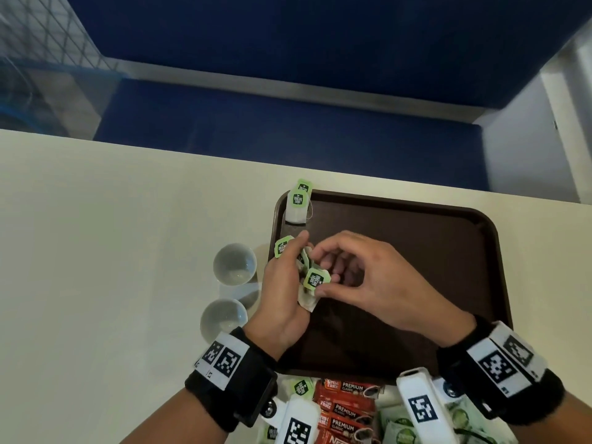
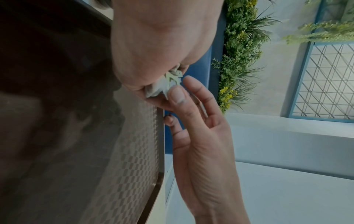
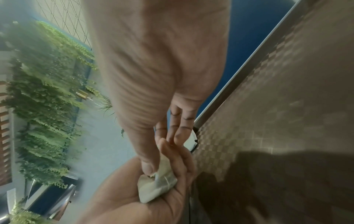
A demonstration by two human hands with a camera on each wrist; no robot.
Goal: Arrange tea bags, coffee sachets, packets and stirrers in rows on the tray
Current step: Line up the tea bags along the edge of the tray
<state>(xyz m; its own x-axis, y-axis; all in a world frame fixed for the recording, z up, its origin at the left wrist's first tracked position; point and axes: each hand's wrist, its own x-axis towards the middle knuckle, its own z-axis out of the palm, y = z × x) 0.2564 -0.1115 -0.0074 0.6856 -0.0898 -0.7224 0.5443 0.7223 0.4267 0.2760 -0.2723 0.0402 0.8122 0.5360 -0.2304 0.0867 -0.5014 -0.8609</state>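
A brown tray [image 1: 416, 225] lies on the cream table. Two tea bags with green tags [image 1: 296, 205] lie stacked at its far left corner. Over the tray's left edge my left hand [image 1: 294, 267] holds a small bunch of tea bags [image 1: 306, 299] in its palm, one green tag [image 1: 282, 248] sticking out by the fingers. My right hand [image 1: 323, 272] pinches one tea bag's tag [image 1: 316, 280] from that bunch between thumb and forefinger. The right wrist view shows the crumpled white tea bags [image 3: 157, 186] lying in the left palm under the right thumb.
Two white cups [image 1: 234, 263] [image 1: 223, 318] stand left of the tray. Red coffee sachets [image 1: 346, 408], green packets [image 1: 400, 427] and another tea bag [image 1: 302, 386] are piled at the near edge. A dark blue bench [image 1: 288, 123] lies beyond the table.
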